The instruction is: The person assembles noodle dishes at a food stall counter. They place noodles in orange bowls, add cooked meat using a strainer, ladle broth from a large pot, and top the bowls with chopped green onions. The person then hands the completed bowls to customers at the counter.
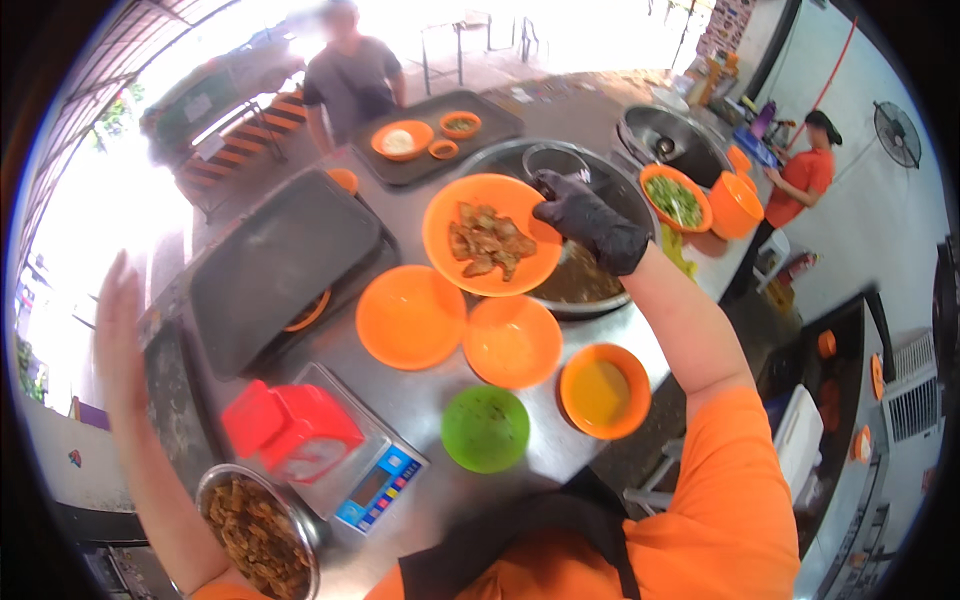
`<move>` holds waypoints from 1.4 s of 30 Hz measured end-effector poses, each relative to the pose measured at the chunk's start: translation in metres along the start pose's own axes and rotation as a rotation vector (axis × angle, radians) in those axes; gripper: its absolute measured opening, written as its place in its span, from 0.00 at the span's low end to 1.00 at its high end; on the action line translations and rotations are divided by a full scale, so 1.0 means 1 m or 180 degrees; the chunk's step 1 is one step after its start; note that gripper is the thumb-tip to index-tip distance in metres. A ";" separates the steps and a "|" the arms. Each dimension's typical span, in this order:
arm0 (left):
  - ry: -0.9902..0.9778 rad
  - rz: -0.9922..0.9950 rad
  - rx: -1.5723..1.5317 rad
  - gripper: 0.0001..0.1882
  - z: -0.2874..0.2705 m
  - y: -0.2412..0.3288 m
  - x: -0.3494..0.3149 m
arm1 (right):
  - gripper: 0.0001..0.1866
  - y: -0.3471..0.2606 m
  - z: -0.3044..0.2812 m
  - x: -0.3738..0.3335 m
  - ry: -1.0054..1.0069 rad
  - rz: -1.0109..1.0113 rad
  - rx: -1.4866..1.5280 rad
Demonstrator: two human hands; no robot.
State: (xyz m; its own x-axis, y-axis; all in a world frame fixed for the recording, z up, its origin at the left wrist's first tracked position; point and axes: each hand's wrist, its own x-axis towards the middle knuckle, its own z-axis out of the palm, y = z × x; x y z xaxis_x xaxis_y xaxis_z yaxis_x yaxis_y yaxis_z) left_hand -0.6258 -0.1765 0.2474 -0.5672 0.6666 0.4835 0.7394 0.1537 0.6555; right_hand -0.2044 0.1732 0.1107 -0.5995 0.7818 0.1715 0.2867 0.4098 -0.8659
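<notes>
Fingers grip round, bright orange bowl

A shallow, round orange bowl, smooth and wide-rimmed, hangs with its open side facing the camera, slightly tilted as far as this bent view lets one judge. Brown, browned-edged pieces of meat lie in a loose, uneven heap over its middle (they look moist and glossy), leaving a broad band of bare orange around them. The right hand, in a black glove, grips the bowl at its right rim. In view, the bowl overlaps the left part of a large metal pot.
</notes>
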 end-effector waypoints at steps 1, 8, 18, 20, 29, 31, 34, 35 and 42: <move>0.0094 0.0552 -0.0384 0.28 0.007 0.036 -0.013 | 0.20 -0.010 -0.010 -0.020 -0.0081 0.0275 0.0213; -0.2284 -0.1605 -0.2619 0.33 0.179 0.159 -0.145 | 0.19 -0.037 -0.033 -0.103 -0.0386 0.0519 0.1053; -0.1614 -0.1995 -0.3706 0.28 0.326 0.181 -0.235 | 0.24 0.011 -0.014 -0.195 0.1203 -0.1220 -0.1948; -0.1697 -0.1780 -0.3213 0.27 0.330 0.186 -0.244 | 0.26 0.017 0.000 -0.206 0.0824 -0.1359 -0.1540; -0.1392 0.0141 -0.1363 0.23 0.353 0.187 -0.262 | 0.28 0.056 0.028 -0.223 0.0475 -0.1234 -0.1579; -0.1284 0.0509 -0.1240 0.22 0.355 0.187 -0.263 | 0.27 0.060 0.032 -0.222 0.0433 -0.1402 -0.1830; -0.1242 0.0700 -0.0984 0.22 0.353 0.188 -0.264 | 0.22 0.066 0.034 -0.228 0.0512 -0.1468 -0.1702; -0.1226 0.0790 -0.0920 0.22 0.351 0.189 -0.264 | 0.21 0.067 0.035 -0.231 0.0421 -0.1571 -0.1767; -0.1080 0.1365 -0.0266 0.23 0.344 0.194 -0.259 | 0.14 0.076 0.032 -0.246 -0.0085 -0.1385 -0.2061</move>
State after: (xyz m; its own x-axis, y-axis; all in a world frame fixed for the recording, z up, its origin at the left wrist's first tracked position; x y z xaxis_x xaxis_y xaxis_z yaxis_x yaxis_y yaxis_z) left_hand -0.2104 -0.0684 0.0497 -0.0627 0.8565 0.5123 0.8394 -0.2325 0.4914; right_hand -0.0588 -0.0028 -0.0117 -0.7736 0.4795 0.4143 0.3957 0.8762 -0.2752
